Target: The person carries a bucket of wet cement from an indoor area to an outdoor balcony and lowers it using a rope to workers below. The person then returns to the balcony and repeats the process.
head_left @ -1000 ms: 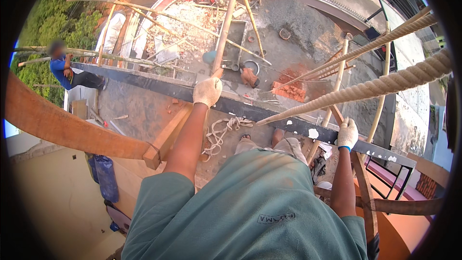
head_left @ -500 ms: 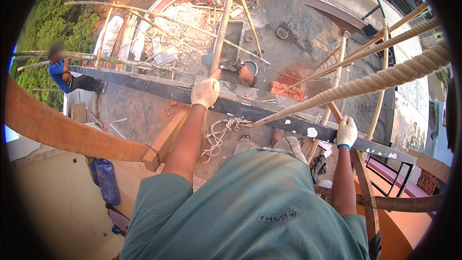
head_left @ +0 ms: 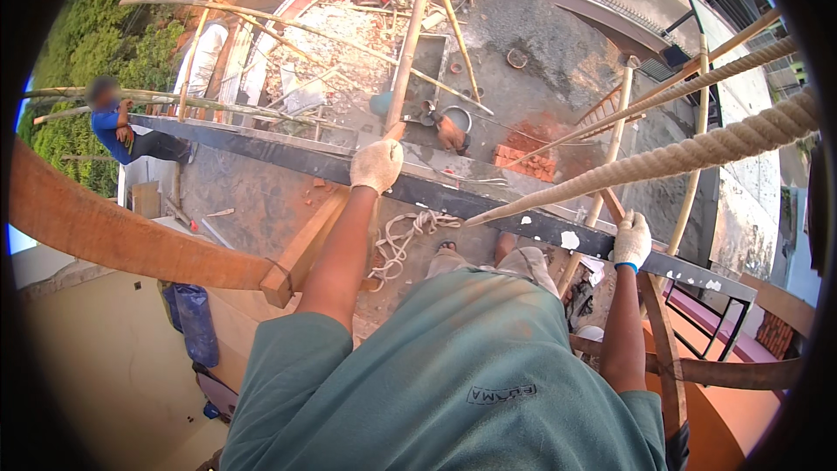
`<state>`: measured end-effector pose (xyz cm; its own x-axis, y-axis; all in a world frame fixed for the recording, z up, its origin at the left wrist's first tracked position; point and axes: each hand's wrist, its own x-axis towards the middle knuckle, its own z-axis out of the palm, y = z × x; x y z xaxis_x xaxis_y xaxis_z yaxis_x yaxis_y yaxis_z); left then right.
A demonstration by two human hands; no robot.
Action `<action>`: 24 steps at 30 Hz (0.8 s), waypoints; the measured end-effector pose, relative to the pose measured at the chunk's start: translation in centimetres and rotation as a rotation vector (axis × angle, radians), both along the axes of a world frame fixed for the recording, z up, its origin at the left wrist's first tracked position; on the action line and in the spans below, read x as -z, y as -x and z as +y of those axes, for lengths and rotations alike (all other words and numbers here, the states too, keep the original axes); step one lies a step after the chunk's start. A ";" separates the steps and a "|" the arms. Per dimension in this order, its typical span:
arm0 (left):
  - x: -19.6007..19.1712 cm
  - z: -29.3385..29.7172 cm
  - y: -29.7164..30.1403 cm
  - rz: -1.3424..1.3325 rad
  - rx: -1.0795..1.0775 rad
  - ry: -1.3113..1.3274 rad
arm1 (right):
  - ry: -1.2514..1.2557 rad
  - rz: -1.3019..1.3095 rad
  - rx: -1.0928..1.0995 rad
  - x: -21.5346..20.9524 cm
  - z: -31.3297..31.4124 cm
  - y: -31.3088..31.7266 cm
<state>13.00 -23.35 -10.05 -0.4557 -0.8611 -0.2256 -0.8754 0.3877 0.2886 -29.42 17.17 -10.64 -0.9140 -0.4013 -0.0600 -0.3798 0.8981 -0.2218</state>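
While the left hand clasps the bamboo pole, the right hand lies over the dark beam, grip unclear.

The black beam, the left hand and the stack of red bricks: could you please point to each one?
Black beam [head_left: 443, 201]: head view, its dark face, near the middle.
Left hand [head_left: 377, 165]: head view, its gloved back.
Stack of red bricks [head_left: 525, 163]: head view, near its middle.
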 end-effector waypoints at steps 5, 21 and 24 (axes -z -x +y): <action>0.2 -0.1 -0.2 -0.005 0.005 -0.004 | 0.004 0.002 -0.008 0.1 0.1 0.0; 0.6 -0.3 -0.4 -0.036 0.039 0.014 | -0.009 0.028 -0.030 0.3 0.1 0.2; 0.8 -0.3 -0.4 0.008 0.025 0.020 | -0.018 0.034 -0.034 0.3 0.1 0.2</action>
<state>13.43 -23.69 -10.82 -0.4788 -0.8537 -0.2047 -0.8631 0.4150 0.2876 -29.59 17.28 -10.95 -0.9015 -0.4312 -0.0369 -0.4170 0.8883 -0.1923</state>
